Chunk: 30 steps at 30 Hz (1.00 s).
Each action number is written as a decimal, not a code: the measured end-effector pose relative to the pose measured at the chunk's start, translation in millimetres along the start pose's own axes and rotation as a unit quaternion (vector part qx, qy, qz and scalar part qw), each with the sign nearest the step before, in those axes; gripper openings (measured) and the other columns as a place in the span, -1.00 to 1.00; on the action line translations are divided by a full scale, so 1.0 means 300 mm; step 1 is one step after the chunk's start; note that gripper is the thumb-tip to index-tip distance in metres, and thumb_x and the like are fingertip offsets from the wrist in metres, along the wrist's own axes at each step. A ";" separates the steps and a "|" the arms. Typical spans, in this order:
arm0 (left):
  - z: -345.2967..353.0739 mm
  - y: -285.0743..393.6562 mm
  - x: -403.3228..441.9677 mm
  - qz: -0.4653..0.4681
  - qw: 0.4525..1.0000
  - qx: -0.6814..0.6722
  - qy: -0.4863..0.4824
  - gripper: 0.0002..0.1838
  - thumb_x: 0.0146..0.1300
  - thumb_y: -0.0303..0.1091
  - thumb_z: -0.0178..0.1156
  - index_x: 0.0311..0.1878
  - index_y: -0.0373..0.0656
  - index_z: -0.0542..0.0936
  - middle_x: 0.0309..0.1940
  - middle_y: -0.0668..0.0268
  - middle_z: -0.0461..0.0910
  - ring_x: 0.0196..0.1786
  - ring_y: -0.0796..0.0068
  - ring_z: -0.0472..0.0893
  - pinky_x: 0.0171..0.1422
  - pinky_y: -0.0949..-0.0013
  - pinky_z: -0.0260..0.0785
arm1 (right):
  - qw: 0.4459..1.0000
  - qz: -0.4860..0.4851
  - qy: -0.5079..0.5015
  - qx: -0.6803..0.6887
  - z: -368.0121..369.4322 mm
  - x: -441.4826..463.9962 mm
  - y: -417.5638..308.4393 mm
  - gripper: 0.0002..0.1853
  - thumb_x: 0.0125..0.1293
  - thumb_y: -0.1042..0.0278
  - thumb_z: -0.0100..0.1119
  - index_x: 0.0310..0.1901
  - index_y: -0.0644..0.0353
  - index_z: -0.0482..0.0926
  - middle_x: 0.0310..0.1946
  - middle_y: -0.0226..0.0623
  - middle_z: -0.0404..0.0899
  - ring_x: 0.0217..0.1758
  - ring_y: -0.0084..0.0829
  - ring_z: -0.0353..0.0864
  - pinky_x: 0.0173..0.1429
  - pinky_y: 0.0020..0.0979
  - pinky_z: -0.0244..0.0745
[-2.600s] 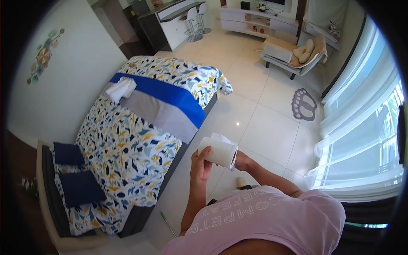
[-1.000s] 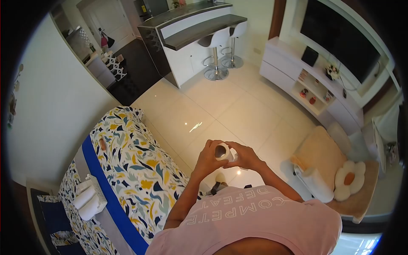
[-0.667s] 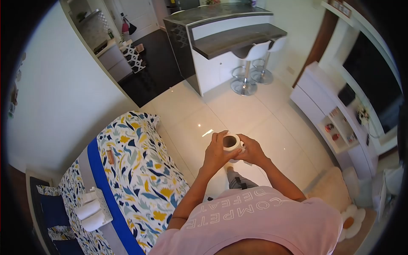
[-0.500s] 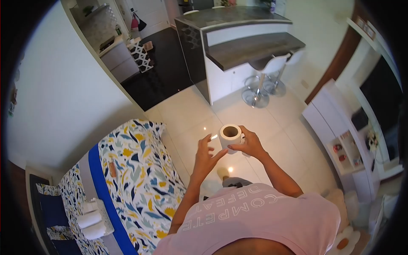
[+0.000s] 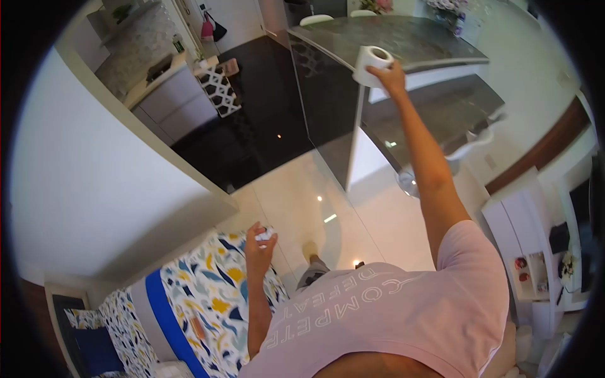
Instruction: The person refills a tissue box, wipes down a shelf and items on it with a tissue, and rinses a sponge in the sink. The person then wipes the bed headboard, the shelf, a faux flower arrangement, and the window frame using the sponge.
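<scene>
My right hand (image 5: pixel 392 80) is stretched far out, its fingers wrapped round a white toilet paper roll (image 5: pixel 365 68). The roll is at the corner of the dark bar counter (image 5: pixel 428 39); whether it touches the top I cannot tell. Lower and to the left, my left hand (image 5: pixel 257 249) is near the bed, fingers curled around a small white piece of toilet paper (image 5: pixel 267 235). Beneath that hand lies the leaf-patterned bedspread (image 5: pixel 217 277).
A lower bar shelf (image 5: pixel 419 116) juts out with a white stool (image 5: pixel 469 143) beside it. A brown object (image 5: pixel 198 328) lies on the bed. Flowers (image 5: pixel 446 7) stand at the counter's far end. To the right is a white cabinet (image 5: pixel 513 217); pale tiles (image 5: pixel 334 233) cover the floor.
My right hand has carried the roll from in front of my body forward to the counter. My left hand has drawn away from it to the left, with white paper in its fingers.
</scene>
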<state>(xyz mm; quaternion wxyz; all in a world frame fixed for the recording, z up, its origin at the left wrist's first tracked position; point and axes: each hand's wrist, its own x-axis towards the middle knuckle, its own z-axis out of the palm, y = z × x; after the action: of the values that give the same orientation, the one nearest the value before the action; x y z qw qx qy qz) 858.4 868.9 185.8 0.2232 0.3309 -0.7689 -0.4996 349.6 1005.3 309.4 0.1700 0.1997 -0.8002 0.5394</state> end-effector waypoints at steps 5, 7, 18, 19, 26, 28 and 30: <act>-0.056 0.076 0.541 0.058 0.998 -0.006 -0.018 -0.41 0.11 -0.37 0.27 0.20 -0.25 0.29 -0.05 0.12 0.43 -0.30 0.42 0.56 -0.30 0.46 0.46 | 0.987 0.019 0.104 -0.124 0.202 0.308 0.188 -0.28 -0.23 -0.05 0.46 -0.08 0.27 0.46 -0.17 -0.10 0.56 -0.09 -0.25 0.56 -0.03 -0.29 0.41; -0.060 0.117 0.733 0.049 0.998 0.002 -0.032 -0.41 0.12 -0.37 0.26 0.21 -0.24 0.28 -0.03 0.12 0.42 -0.28 0.43 0.56 -0.26 0.43 0.47 | 0.988 0.026 0.111 -0.108 0.243 0.344 0.232 -0.30 -0.18 -0.06 0.45 -0.08 0.27 0.45 -0.23 -0.14 0.57 -0.12 -0.28 0.57 -0.06 -0.30 0.41; -0.009 -0.070 1.748 0.024 0.995 0.022 -0.092 -0.40 0.12 -0.33 0.27 0.21 -0.21 0.29 0.01 0.05 0.42 -0.30 0.40 0.59 -0.27 0.44 0.46 | 0.879 -0.134 0.445 -0.106 0.537 0.274 -0.158 -0.60 0.31 0.05 0.04 -0.14 0.30 0.50 -0.36 -0.30 0.53 -0.46 -0.49 0.44 -0.29 -0.47 0.37; -0.003 -0.050 1.848 0.029 0.994 0.024 -0.099 -0.40 0.12 -0.33 0.27 0.21 -0.21 0.29 0.01 0.05 0.42 -0.30 0.40 0.59 -0.27 0.44 0.46 | 0.869 -0.201 0.450 -0.042 0.635 0.318 -0.187 -0.61 0.39 0.07 -0.10 -0.28 0.27 0.55 -0.43 -0.37 0.52 -0.52 -0.53 0.41 -0.37 -0.51 0.36; -0.066 0.148 2.394 -0.105 0.875 -0.357 -0.311 -0.52 0.38 -0.26 -0.03 0.26 -0.33 0.22 0.06 0.04 0.38 0.02 0.25 0.50 0.08 0.23 0.43 | 0.916 0.134 -0.097 0.365 1.700 0.553 -0.405 -0.59 0.39 0.11 -0.26 -0.49 0.14 0.46 -0.52 -0.36 0.44 -0.57 -0.53 0.40 -0.44 -0.45 0.36; -0.109 0.085 2.562 -0.100 0.794 -0.483 -0.357 -0.40 0.37 -0.03 -0.10 0.28 -0.31 0.16 0.12 -0.02 0.34 0.11 0.15 0.44 0.17 0.12 0.35 | 0.727 0.439 -0.292 0.441 1.879 0.559 -0.514 -0.69 0.36 0.08 -0.31 -0.28 0.08 0.40 -0.47 -0.35 0.44 -0.47 -0.50 0.43 -0.41 -0.42 0.38; -0.159 0.022 2.748 -0.105 0.747 -0.534 -0.383 -0.36 0.36 0.03 -0.13 0.29 -0.31 0.15 0.15 -0.04 0.32 0.15 0.11 0.42 0.21 0.09 0.32 | 0.762 0.361 -0.262 0.469 2.188 0.511 -0.452 -0.80 0.35 0.18 -0.24 -0.24 0.07 0.35 -0.37 -0.36 0.44 -0.31 -0.53 0.42 -0.29 -0.44 0.38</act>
<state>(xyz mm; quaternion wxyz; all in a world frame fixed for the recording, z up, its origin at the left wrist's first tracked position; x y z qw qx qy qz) 326.9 238.0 221.4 -0.0031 0.0174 -0.3584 -0.9334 248.5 327.2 255.6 -0.3681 0.0846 -0.4734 0.7958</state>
